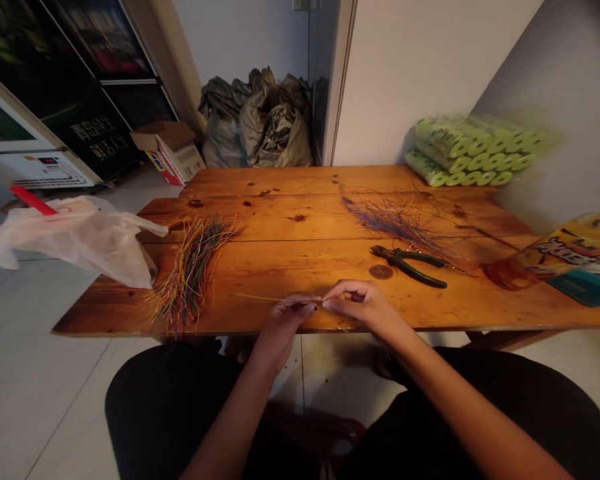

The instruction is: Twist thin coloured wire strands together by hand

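Note:
Just above the table's front edge, my left hand (296, 308) pinches a thin yellow wire (255, 297), whose free length sticks out to the left. Thumb and fingers of my right hand (353, 298) are pressed together at the right end of that wire, close to my left fingertips. What exactly lies between the right fingertips is too small to make out. Dark-handled cutting pliers (410, 263) lie beyond my right hand, beside a small round brown disc (381, 272). A bundle of multicoloured wires (196, 267) spreads out to the left of my hands.
Purplish wires (395, 223) lie on the wooden table (290, 257) behind the pliers. A white plastic bag (80, 233) sits at the left end. At right are an orange-labelled bottle (555, 253) and a teal object (587, 287). Green-wrapped rolls (470, 150) are stacked at the back right.

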A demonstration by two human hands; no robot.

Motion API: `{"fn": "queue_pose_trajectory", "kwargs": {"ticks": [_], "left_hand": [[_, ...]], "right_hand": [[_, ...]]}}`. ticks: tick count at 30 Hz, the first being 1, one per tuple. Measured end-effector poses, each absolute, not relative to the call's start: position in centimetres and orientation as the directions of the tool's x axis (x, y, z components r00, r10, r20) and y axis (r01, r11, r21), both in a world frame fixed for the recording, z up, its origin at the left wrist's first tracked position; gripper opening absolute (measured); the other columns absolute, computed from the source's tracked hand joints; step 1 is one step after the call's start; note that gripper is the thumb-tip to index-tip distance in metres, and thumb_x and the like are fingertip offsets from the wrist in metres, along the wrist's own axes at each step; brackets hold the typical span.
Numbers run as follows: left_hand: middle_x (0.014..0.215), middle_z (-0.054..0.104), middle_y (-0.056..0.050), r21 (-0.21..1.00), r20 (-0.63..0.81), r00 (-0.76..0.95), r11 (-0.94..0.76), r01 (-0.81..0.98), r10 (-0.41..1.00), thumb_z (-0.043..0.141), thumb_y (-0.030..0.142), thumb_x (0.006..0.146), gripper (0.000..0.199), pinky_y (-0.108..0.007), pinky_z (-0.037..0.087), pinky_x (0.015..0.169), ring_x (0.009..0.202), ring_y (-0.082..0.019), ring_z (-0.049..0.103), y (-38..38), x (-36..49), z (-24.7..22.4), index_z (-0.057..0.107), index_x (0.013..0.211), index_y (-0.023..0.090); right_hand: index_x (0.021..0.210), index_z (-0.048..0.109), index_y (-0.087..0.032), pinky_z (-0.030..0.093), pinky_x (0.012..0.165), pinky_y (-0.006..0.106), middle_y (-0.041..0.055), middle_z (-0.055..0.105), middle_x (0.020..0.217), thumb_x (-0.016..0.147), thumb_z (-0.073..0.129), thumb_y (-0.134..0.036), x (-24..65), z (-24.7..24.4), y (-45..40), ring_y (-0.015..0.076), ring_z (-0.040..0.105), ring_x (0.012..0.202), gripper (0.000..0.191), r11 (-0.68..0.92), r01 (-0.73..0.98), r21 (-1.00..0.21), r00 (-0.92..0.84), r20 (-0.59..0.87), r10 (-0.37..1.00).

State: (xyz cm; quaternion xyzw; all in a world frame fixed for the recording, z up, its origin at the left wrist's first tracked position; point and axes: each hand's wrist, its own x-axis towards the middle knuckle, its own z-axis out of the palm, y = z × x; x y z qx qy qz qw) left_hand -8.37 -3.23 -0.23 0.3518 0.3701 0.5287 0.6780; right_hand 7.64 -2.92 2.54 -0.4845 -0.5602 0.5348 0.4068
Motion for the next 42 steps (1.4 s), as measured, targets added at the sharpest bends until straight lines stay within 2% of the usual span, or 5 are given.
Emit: {"fn": "queue_pose_trajectory", "kwargs": {"ticks": [15, 21, 29, 36, 42], "left_hand": [[0.070, 0.058, 0.004, 0.802, -0.205, -0.092, 0.113, -0.586, 0.974, 0.068, 0.023, 0.069, 0.009, -0.021, 0.042, 0.069, 0.070, -0.009, 0.054, -5.6, -5.5, -0.7, 0.061, 0.069, 0.018], [0.101, 0.052, -0.002, 0.950, 0.284, -0.105, -0.295, -0.103, 0.953, 0.066, 0.024, 0.073, 0.007, -0.030, 0.041, 0.087, 0.101, -0.017, 0.049, -4.7, -7.3, -0.5, 0.067, 0.080, 0.023], [0.107, 0.050, -0.003, 0.768, 0.578, 0.011, -0.548, 0.332, 0.816, 0.064, 0.024, 0.075, 0.008, -0.032, 0.042, 0.084, 0.094, -0.017, 0.050, -3.8, -9.0, -0.1, 0.070, 0.079, 0.024], [0.110, 0.050, -0.004, 0.932, 0.354, 0.049, -0.357, 0.065, 0.934, 0.064, 0.027, 0.074, 0.008, -0.033, 0.041, 0.088, 0.097, -0.018, 0.049, -3.5, -8.5, -0.4, 0.069, 0.078, 0.022], [0.106, 0.051, -0.006, 0.972, 0.161, 0.177, -0.125, -0.200, 0.971, 0.062, 0.031, 0.075, 0.017, -0.031, 0.041, 0.088, 0.104, -0.019, 0.048, -3.4, -8.2, -0.9, 0.066, 0.065, 0.019]], "right_hand": [[0.078, 0.067, -0.016, 0.038, 0.054, 0.022, 0.0010, 0.057, 0.067, 0.080, 0.058, -0.018, 7.2, 4.0, -4.3, 0.0098, 0.050, 0.058, 0.009, 0.476, 0.484, -0.734, -0.297, 0.375, 0.878], [0.077, 0.067, -0.018, 0.039, 0.053, 0.021, -0.0004, 0.061, 0.066, 0.078, 0.062, -0.022, 7.7, 4.6, -4.4, 0.0096, 0.050, 0.057, 0.007, 0.362, 0.443, -0.820, -0.266, 0.265, 0.927], [0.078, 0.066, -0.017, 0.039, 0.052, 0.021, -0.0005, 0.057, 0.065, 0.080, 0.060, -0.021, 7.8, 4.8, -4.5, 0.0089, 0.049, 0.055, 0.007, 0.450, 0.492, -0.745, -0.277, 0.356, 0.892], [0.089, 0.063, -0.013, 0.044, 0.063, 0.025, 0.0064, 0.060, 0.077, 0.087, 0.048, -0.016, 7.9, 4.9, -5.3, 0.0139, 0.055, 0.071, 0.016, 0.632, 0.585, -0.508, -0.409, 0.488, 0.771], [0.083, 0.064, -0.015, 0.042, 0.057, 0.022, 0.0024, 0.059, 0.070, 0.083, 0.056, -0.018, 8.1, 4.6, -4.6, 0.0108, 0.053, 0.061, 0.009, 0.552, 0.518, -0.653, -0.327, 0.446, 0.833]]}}
